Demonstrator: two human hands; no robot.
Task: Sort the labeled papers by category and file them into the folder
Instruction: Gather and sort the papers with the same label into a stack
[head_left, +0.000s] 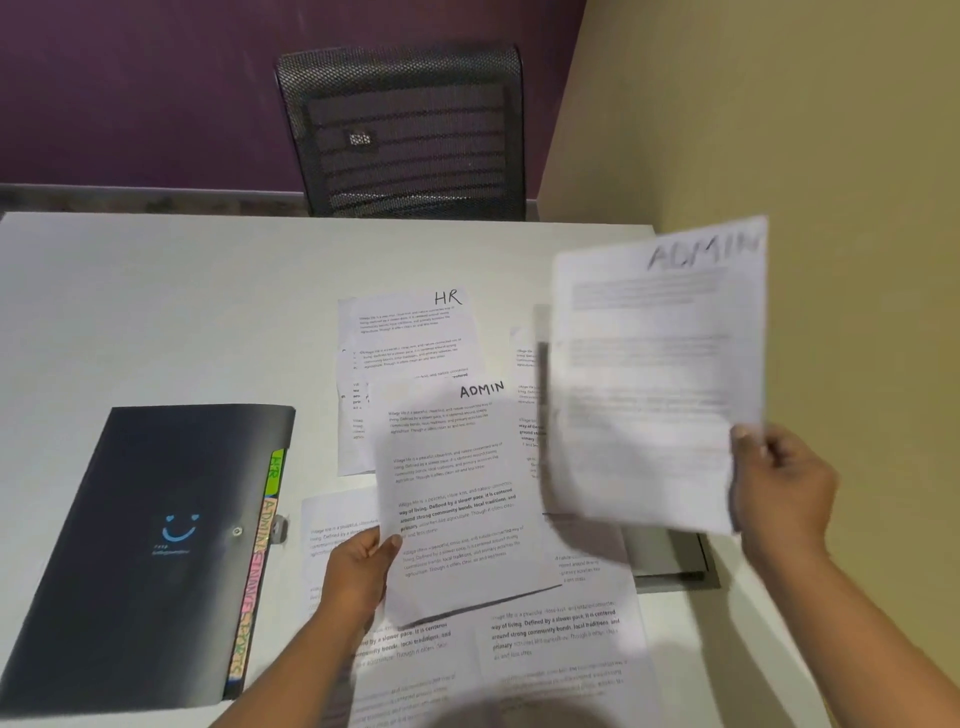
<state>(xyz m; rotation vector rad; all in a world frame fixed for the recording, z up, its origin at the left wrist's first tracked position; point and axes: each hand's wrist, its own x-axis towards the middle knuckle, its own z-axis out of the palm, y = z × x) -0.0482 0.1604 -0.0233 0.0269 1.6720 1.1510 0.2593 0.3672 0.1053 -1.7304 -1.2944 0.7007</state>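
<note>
My left hand (358, 571) grips the left edge of a printed sheet labelled ADMIN (457, 493), held just above the table. My right hand (782, 488) pinches the lower right corner of a second ADMIN sheet (654, 384), lifted higher and blurred. A sheet marked HR (405, 338) lies flat behind the first ADMIN sheet. More printed sheets (519, 654) lie spread on the table in front of me. The dark folder (145, 551) lies shut at the left, with coloured tabs (257, 561) reading HR, ADMIN, FINANCE and REPORTS along its right edge.
The white table (182, 312) ends at a yellow wall (779, 104) on the right. A black mesh chair (405, 135) stands behind the far edge. A dark flat object (670, 556) lies partly under the papers at the right.
</note>
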